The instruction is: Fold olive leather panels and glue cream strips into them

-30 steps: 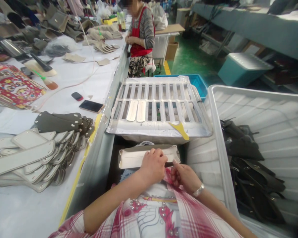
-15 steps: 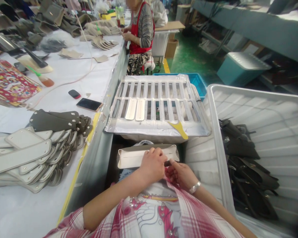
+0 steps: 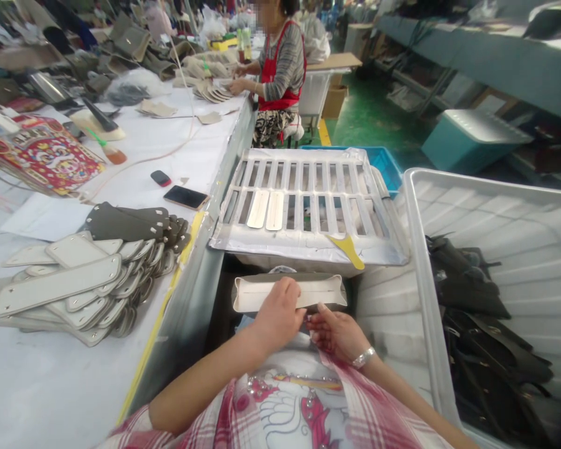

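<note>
A long grey-green bag piece with a cream face (image 3: 320,289) lies across my lap, below the slatted white rack. My left hand (image 3: 280,315) is closed on the near edge of this piece, its fingers curled over the cream face. Close to its right, my right hand (image 3: 337,333) has thumb and fingers drawn together at the near edge; what they pinch is too small to make out. Two cream strips (image 3: 275,211) and a yellow tool (image 3: 348,249) rest on the rack (image 3: 280,245).
Grey straps (image 3: 70,287) are piled on the white table (image 3: 42,386) at left, near a phone (image 3: 186,197). A large white bin (image 3: 425,287) with dark bags (image 3: 486,368) stands at right. A person in a red apron (image 3: 273,75) sits beyond the rack.
The view has shifted, so the surroundings appear further right. My left hand has moved slightly left along the piece. The dark bit between my hands no longer shows clearly.
</note>
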{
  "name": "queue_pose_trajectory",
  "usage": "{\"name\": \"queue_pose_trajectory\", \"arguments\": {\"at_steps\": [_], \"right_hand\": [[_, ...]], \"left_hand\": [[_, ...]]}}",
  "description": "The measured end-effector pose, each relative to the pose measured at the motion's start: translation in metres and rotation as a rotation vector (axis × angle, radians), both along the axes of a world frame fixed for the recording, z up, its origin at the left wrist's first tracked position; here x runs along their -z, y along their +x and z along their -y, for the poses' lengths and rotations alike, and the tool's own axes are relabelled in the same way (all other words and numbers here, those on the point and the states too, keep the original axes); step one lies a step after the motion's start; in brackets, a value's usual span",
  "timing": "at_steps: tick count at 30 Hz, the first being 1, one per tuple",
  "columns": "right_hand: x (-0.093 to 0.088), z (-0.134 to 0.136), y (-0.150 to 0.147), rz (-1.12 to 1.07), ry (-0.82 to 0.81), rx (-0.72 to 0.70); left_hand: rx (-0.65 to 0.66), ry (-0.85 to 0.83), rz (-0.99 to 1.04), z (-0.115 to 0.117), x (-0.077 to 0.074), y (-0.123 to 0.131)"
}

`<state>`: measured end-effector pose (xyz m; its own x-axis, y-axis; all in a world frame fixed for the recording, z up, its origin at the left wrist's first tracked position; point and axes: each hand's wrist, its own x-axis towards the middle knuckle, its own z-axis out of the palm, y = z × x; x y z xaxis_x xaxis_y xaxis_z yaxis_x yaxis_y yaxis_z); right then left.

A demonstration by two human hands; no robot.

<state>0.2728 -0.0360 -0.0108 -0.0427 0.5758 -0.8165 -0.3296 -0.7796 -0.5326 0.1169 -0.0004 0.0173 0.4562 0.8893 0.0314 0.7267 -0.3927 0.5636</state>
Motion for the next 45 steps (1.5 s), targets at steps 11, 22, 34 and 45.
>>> {"name": "queue_pose_trajectory", "arguments": {"at_steps": [11, 22, 34, 45], "right_hand": [[0.002, -0.002, -0.02, -0.055, 0.002, -0.022], [0.0, -0.005, -0.048, -0.101, 0.002, -0.049], [-0.005, -0.009, -0.073, -0.002, -0.045, -0.054], [-0.006, -0.009, -0.095, -0.069, -0.027, -0.128]], "left_hand": [[0.124, 0.178, -0.211, -0.005, 0.003, -0.015], [0.039, 0.094, -0.228, -0.001, 0.002, -0.022], [-0.041, 0.123, -0.166, 0.003, 0.002, -0.088], [-0.047, 0.123, -0.256, 0.0, -0.01, -0.076]]}}
